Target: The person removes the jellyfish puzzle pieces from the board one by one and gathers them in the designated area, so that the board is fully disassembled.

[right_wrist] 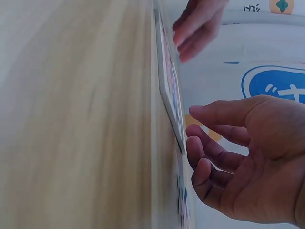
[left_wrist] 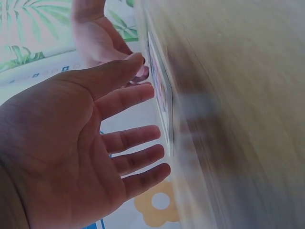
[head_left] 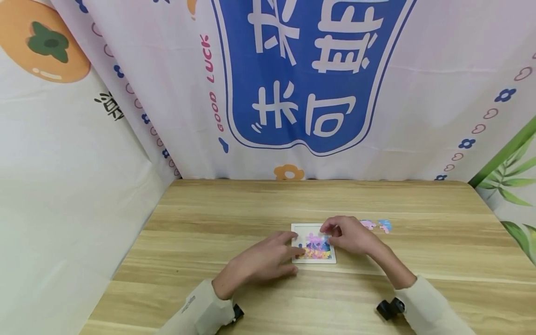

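Note:
A white-framed jigsaw tray lies flat on the table, partly filled with a pink, yellow and blue picture. Its upper left part shows bare white. My left hand is over the tray's left side with fingers spread; in the left wrist view its fingers are fairly straight and nothing is in the palm. At the tray's right edge is my right hand. The right wrist view shows its fingers loosely bent, with a gap between thumb and index finger and no piece visible there. Whether the fingertips touch the tray is unclear.
Several loose puzzle pieces lie on the table right of the tray, partly behind my right hand. The wooden table ends at a printed cloth backdrop. Black devices sit at both wrists.

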Motion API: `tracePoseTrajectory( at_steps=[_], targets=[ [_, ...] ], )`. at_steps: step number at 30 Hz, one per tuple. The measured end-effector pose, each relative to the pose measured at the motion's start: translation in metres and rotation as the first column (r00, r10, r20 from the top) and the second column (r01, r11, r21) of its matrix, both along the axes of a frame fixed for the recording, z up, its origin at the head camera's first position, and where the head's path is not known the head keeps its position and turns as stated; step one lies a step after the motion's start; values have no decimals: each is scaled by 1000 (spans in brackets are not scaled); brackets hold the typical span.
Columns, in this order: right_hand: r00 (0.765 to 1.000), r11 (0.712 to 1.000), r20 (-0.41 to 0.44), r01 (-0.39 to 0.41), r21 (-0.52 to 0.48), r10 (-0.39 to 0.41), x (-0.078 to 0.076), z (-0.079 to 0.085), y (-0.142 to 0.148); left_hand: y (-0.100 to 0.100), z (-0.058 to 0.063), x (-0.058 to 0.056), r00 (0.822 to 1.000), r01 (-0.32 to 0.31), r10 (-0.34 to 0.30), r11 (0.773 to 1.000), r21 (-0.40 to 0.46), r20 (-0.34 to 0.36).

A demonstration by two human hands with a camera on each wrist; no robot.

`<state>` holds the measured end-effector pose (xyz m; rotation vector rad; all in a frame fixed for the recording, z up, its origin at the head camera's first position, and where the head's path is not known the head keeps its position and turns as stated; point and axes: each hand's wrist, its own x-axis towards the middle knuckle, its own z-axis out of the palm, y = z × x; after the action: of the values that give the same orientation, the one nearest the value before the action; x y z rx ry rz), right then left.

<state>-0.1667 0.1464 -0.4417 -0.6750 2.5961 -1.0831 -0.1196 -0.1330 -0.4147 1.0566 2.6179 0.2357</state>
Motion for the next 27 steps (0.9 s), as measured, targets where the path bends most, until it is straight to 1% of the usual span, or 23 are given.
tracePoseTrajectory(
  at_steps=[4, 9, 14, 21, 27],
  targets=[
    [1000, 1000, 11, -5, 8, 5, -1, 1, -10, 6, -2, -5, 1000, 9, -9, 1000, -15, 1],
    [999, 1000, 47, -9, 13, 9, -2, 3, -19, 10, -4, -9, 1000, -1, 1, 1000, -23, 13],
    [998, 1000, 62, -12, 12, 11, -3, 2, -24, 11, -4, -9, 1000, 8, -8, 1000, -7, 24],
    [998, 999, 51, -39, -10, 39, -2, -5, -27, 12, -6, -7, 1000, 14, -14, 1000, 10, 28],
    [999, 1000, 36, -25, 0, 25, 0, -6, -28, 14, -7, -7, 999, 6, -7, 1000, 23, 35]
  ],
)
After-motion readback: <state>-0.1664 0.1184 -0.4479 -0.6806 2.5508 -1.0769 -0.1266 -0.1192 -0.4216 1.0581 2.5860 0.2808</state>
